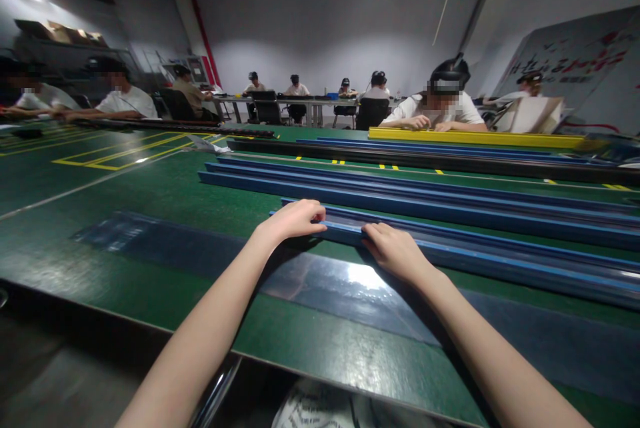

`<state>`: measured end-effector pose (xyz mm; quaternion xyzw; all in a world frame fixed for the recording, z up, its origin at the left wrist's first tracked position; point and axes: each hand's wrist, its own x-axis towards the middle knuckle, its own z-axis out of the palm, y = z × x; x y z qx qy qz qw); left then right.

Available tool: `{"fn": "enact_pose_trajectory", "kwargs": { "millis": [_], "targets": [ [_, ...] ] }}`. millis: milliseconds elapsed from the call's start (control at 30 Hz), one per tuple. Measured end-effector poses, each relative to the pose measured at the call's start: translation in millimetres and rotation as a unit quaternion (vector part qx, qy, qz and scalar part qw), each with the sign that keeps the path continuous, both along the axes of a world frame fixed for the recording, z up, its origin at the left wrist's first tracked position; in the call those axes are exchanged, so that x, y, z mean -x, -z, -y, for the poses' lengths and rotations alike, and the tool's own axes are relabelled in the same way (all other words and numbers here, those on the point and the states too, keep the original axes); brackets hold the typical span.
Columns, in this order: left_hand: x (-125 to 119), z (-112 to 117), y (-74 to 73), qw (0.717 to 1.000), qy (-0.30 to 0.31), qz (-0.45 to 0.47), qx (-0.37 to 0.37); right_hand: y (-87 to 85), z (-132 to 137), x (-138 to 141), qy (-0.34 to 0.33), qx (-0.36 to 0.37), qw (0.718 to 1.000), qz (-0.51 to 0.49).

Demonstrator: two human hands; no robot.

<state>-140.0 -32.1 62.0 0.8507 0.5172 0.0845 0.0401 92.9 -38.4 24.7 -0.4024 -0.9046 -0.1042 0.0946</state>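
Note:
A long blue rail (490,258) lies nearest me on the green table (150,215), running off to the right. My left hand (295,218) grips the rail's left end, fingers curled over its top edge. A little to the right, my right hand (393,249) rests on the same rail, fingers bent and pressed down on its near edge. Both arms reach forward from the bottom of the view.
More blue rails (400,198) lie parallel behind the near one, then a black rail (425,158) and a yellow one (475,138). A person in a white shirt (435,111) works across the table. Several other people sit at the left and at far tables.

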Motion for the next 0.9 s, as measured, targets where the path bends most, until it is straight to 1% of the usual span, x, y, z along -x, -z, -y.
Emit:
{"fn": "enact_pose_trajectory", "kwargs": {
  "millis": [633,900],
  "targets": [
    [7.5,0.6,-3.2,1.000,-0.015,0.003,0.028,0.3,-0.9,-0.8,0.001,0.007,1.000,0.006],
    [2.9,0.0,2.2,0.999,-0.025,-0.009,0.036,0.7,-0.7,-0.6,-0.004,0.003,1.000,0.003]
  ]
}}
